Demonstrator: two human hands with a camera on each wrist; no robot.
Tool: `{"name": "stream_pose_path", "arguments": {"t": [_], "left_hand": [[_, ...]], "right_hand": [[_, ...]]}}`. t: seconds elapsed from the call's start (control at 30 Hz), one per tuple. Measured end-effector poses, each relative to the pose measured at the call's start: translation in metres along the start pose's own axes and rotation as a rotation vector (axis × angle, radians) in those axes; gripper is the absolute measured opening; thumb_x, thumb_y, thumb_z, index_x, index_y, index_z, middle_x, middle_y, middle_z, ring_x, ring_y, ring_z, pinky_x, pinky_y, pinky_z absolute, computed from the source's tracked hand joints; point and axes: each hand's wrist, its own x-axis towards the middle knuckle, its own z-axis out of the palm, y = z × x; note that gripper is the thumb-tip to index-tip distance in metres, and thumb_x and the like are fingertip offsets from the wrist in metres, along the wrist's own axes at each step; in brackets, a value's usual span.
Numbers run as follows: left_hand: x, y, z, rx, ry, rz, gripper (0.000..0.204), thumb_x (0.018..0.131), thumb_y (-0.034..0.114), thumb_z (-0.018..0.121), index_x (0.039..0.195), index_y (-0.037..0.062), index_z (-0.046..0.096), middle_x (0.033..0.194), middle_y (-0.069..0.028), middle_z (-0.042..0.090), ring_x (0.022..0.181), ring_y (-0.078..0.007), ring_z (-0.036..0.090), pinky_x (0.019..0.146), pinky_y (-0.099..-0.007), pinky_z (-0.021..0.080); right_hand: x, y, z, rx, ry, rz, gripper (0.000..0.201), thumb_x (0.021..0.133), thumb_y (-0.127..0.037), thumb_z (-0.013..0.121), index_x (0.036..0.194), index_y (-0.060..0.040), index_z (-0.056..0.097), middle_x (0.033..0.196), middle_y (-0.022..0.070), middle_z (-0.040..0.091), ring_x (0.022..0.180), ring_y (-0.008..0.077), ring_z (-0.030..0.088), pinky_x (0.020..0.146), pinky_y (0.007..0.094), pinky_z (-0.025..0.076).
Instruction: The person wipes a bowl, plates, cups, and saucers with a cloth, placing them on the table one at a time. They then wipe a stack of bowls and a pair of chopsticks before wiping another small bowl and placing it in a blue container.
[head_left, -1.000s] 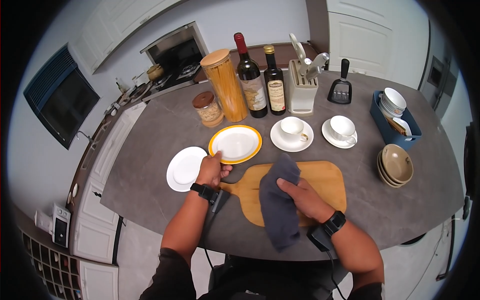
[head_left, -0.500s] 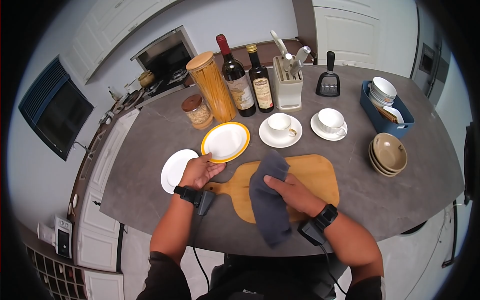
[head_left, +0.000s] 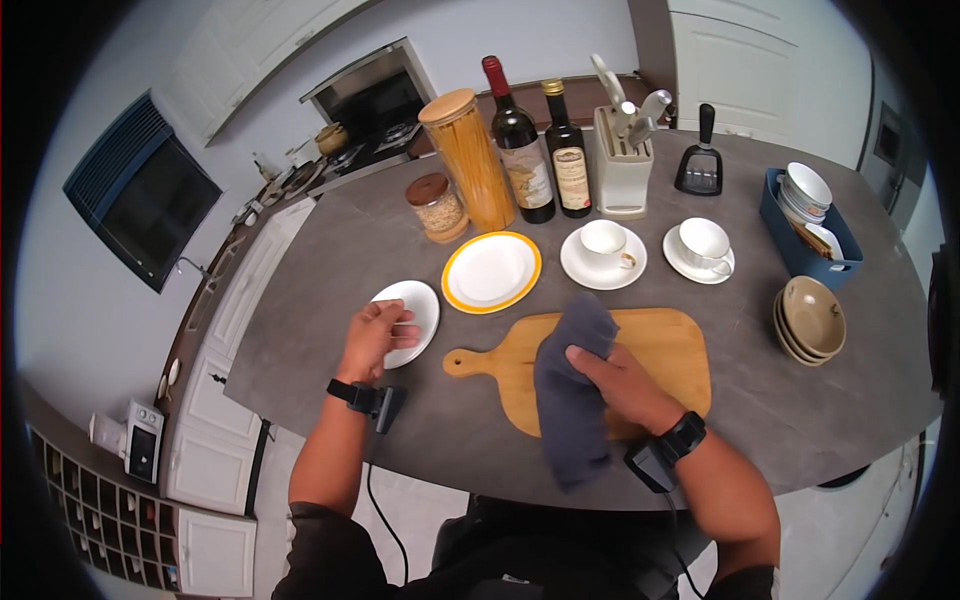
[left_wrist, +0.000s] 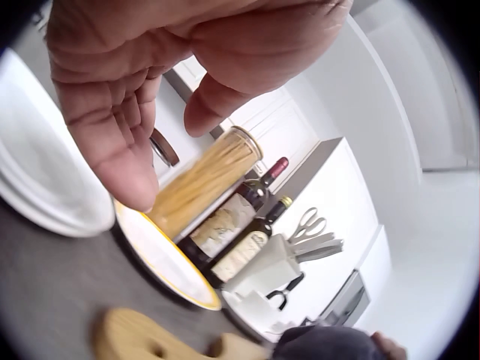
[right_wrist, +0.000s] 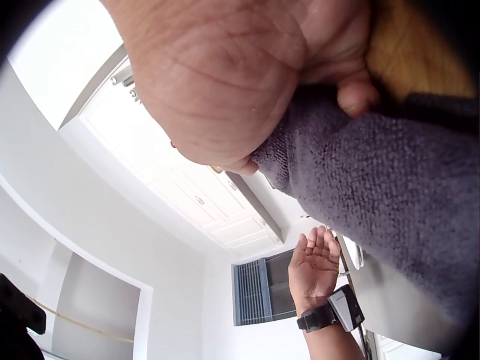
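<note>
In the head view my right hand (head_left: 632,388) grips a dark grey towel (head_left: 575,385), thumb on top. The cloth lies across the wooden cutting board (head_left: 665,340), its lower end hanging past the board's near edge. The right wrist view shows the towel's (right_wrist: 390,172) fuzzy weave bunched under the palm. My left hand (head_left: 374,335) holds nothing, its fingers loosely bent over a white plate (head_left: 425,305) and covering part of it. Left of the board's handle, it is apart from the yellow-rimmed plate (head_left: 490,272).
Two white cups on saucers, one cup (head_left: 603,243) nearer the middle, stand behind the board. Farther back are a pasta jar (head_left: 470,165), a smaller jar (head_left: 437,208), two bottles, a knife block (head_left: 622,170) and a black spatula (head_left: 700,165). Brown bowls (head_left: 812,318) and a blue basket (head_left: 835,268) stand right.
My left hand has drawn left, away from the yellow-rimmed plate and the board's handle, to over the white plate. The right hand keeps its hold on the towel at about the same spot.
</note>
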Motion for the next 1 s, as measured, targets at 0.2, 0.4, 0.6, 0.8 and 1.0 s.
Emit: {"name": "stream_pose_path", "arguments": {"t": [0.2,0.4,0.6,0.8,1.0], "left_hand": [[0.031,-0.028,-0.087,0.455,0.265,-0.051,0.035,0.100,0.031,0.076,0.103,-0.0009,0.063,0.091,-0.0105,0.068,0.074,-0.0177,0.069,0.056,-0.0320,0.060],[0.042,-0.036,-0.097,0.710,0.321,-0.089,0.050,0.093,0.042,0.083,0.101,-0.0035,0.063,0.089,-0.0131,0.070,0.075,-0.0236,0.071,0.055,-0.0374,0.059],[0.066,-0.064,-0.112,0.639,0.261,-0.201,0.057,0.093,0.036,0.083,0.120,-0.0122,0.068,0.102,-0.0194,0.076,0.083,-0.0300,0.076,0.059,-0.0406,0.062],[0.063,-0.064,-0.109,0.512,0.237,-0.213,0.053,0.094,0.039,0.083,0.113,-0.0093,0.070,0.097,-0.0145,0.074,0.081,-0.0251,0.075,0.063,-0.0388,0.065],[0.066,-0.061,-0.117,0.476,0.168,-0.238,0.052,0.097,0.034,0.081,0.118,-0.0122,0.067,0.100,-0.0162,0.074,0.080,-0.0241,0.076,0.059,-0.0349,0.065]], "right_hand": [[0.003,0.009,0.000,-0.048,0.016,0.041,0.047,0.109,-0.046,0.062,0.136,-0.0076,0.065,0.116,0.0003,0.072,0.101,0.0097,0.067,0.078,0.0279,0.055],[0.001,0.002,-0.001,-0.065,0.005,0.061,0.049,0.109,-0.046,0.062,0.138,-0.0074,0.065,0.119,0.0005,0.072,0.102,0.0098,0.067,0.074,0.0276,0.055],[0.000,0.000,0.002,-0.025,0.005,0.012,0.050,0.109,-0.046,0.062,0.139,-0.0059,0.064,0.121,0.0016,0.071,0.105,0.0103,0.067,0.079,0.0283,0.056],[0.000,0.001,0.002,-0.037,-0.022,0.032,0.049,0.109,-0.044,0.063,0.139,-0.0055,0.063,0.121,0.0017,0.071,0.107,0.0101,0.066,0.083,0.0281,0.056],[-0.003,-0.004,0.004,-0.021,-0.028,0.017,0.045,0.110,-0.037,0.063,0.139,-0.0024,0.062,0.123,0.0023,0.069,0.111,0.0113,0.064,0.093,0.0305,0.054]]}}
